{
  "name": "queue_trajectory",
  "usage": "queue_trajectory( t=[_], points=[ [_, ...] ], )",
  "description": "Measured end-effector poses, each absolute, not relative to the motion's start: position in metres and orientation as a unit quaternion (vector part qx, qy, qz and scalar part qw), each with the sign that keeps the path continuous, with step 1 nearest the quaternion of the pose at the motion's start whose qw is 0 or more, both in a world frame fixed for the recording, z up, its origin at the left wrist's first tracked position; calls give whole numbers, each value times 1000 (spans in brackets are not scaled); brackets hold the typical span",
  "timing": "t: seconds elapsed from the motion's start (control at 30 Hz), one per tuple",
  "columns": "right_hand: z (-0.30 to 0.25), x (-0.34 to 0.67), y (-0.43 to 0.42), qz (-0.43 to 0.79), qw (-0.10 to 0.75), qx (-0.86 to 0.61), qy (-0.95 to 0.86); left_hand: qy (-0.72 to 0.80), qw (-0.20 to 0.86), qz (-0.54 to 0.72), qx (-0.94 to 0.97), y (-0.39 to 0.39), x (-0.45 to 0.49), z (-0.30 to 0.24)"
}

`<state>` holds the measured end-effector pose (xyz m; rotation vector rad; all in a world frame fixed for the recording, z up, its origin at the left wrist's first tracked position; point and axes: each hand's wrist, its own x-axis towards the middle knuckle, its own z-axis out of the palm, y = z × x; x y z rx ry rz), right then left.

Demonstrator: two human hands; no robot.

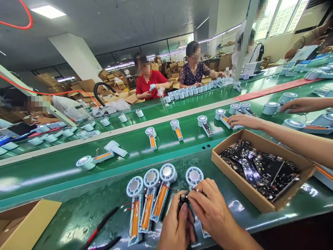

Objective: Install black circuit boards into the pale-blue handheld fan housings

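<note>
A long green conveyor belt (135, 149) runs across the scene, and in front of it lies the dark green workbench (78, 199). On the bench, to the right, a cardboard box (239, 185) holds many black circuit boards (260, 166). Between this box and the red-handled pliers (92, 236) at lower left, three light-blue units (151, 178) lie side by side, each with an orange battery in its stem. A fourth light-blue unit (194, 176) lies just beyond the person's hands, its stem mostly covered by them. The left hand (175, 225) is closed around one black board (183, 199), near the bench's front edge. The right hand (214, 210) has its fingertips pinched narrow on a thin wire (197, 190) close to the board's end; because the fingers cover the place, I cannot tell whether its plug sits in the board.
</note>
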<state>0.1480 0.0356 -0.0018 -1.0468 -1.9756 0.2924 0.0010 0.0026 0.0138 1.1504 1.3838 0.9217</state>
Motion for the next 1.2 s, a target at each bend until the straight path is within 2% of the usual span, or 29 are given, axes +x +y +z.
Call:
queue_trajectory(
  t=[0.3, 0.7, 0.87, 0.97, 1.07, 1.2],
  points=[
    [5, 147, 36, 92, 416, -412, -805, 634, 396, 314, 586, 1, 2, 8],
    [2, 140, 36, 90, 430, -418, -795, 616, 326, 390, 602, -2, 4, -8],
    [-1, 152, 28, 141, 431, -421, -785, 602, 401, 385, 572, 3, 3, -7],
    [-7, 173, 19, 177, 465, -447, -744, 608, 460, 391, 516, 5, 2, -7],
    [-11, 183, 17, 170, 473, -502, -703, 613, 473, 394, 496, 6, 2, -7],
    [-4, 168, 28, 179, 465, -470, -729, 595, 504, 399, 483, 6, -1, -9]
  ],
)
